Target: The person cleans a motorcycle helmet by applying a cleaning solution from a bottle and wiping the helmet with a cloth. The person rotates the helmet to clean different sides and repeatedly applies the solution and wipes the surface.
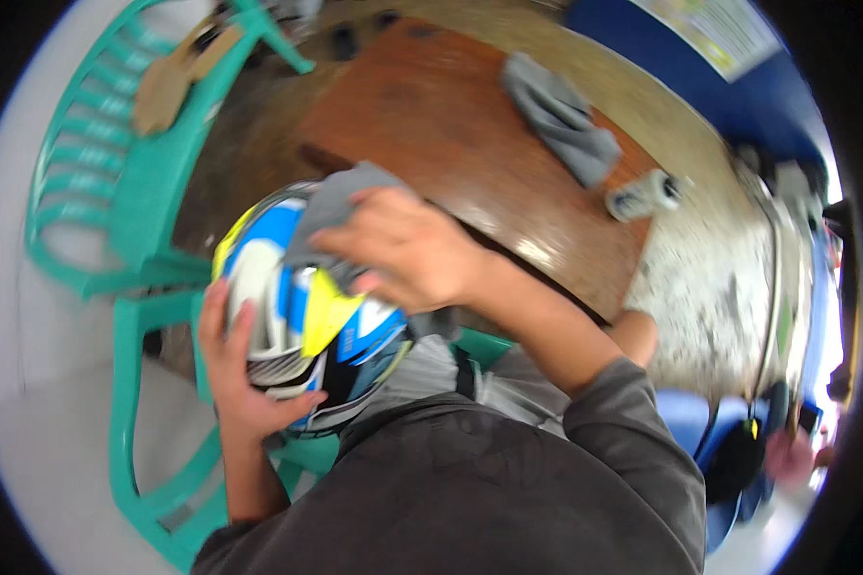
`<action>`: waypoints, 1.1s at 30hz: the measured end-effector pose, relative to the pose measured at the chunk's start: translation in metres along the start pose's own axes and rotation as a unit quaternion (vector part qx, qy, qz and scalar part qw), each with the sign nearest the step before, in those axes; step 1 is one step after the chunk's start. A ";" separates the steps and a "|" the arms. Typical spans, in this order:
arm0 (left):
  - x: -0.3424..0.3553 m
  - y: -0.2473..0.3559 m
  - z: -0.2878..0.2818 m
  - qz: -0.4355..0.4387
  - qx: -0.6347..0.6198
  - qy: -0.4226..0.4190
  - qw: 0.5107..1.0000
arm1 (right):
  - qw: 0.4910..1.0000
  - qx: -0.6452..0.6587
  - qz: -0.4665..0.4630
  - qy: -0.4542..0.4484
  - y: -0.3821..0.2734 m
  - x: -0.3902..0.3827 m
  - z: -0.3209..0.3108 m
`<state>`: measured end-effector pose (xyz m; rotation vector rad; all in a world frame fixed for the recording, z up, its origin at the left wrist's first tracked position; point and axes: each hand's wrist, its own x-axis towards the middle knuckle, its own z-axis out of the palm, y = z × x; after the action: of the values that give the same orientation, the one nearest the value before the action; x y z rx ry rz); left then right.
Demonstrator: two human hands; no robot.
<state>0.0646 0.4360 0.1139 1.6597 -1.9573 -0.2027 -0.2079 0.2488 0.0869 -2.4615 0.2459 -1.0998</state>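
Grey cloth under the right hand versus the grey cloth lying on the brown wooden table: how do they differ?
The grey cloth under the right hand is pressed against the blue, yellow and white helmet by the right hand; the grey cloth on the brown wooden table lies loose, untouched. The first is mostly covered by fingers; the second shows whole, crumpled lengthwise. Both look the same grey fabric. The left hand cups the helmet.

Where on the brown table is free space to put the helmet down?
The brown table is bare on its left half, from the folded grey cloth to the green chair. The right corner is crowded: that cloth and a small grey bottle. The near edge is taken by the helmet, left hand and right hand, which presses a grey rag.
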 end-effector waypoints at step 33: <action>0.006 0.023 0.003 0.010 -0.064 0.062 0.996 | 0.918 0.090 0.300 -0.243 -0.031 0.105 -0.012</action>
<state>0.0429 0.4343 0.1235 1.5324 -1.8298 -0.2085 -0.1466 0.2377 0.1782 -2.1707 0.6502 -0.2303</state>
